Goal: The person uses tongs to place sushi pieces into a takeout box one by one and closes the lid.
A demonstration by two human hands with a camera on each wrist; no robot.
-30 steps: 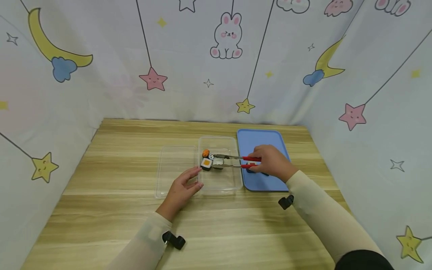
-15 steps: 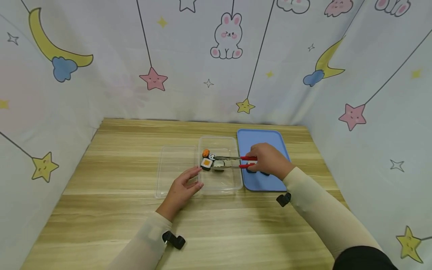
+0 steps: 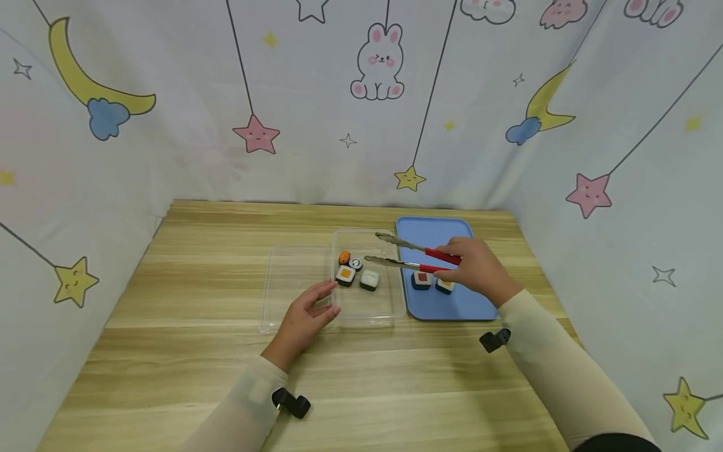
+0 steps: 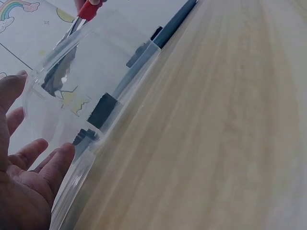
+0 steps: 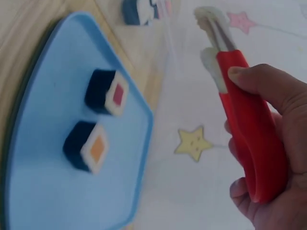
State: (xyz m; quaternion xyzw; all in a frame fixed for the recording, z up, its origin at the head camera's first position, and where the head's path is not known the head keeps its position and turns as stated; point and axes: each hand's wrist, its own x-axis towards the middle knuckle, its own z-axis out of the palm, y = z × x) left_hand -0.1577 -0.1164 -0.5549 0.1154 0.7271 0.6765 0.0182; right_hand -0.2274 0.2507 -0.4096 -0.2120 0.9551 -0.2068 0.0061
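My right hand [image 3: 480, 269] grips the red handles of metal tongs [image 3: 443, 256], their tips spread with nothing between them, above the clear plastic box [image 3: 367, 307]. In the box lie a sushi piece with a plain white top [image 3: 369, 280], one with an orange centre [image 3: 346, 274], a small round roll [image 3: 355, 263] and an orange-topped piece [image 3: 344, 257]. With fingers extended, my left hand [image 3: 302, 319] touches the box's left side. Two sushi pieces, one red-centred [image 5: 106, 92] and one orange-centred [image 5: 86, 146], sit on the blue tray [image 5: 57, 201].
Left of the box lies another shallow clear plastic piece [image 3: 294, 292], probably its lid, side by side with it. The tray borders the box on the right. Wooden tabletop [image 3: 361, 383] extends in front, and a patterned white curtain [image 3: 316, 169] encloses the back and sides.
The tongs have opened and let go of the white-topped sushi, which stays in the box. My right hand has lifted and moved right with them. My left hand has not moved.
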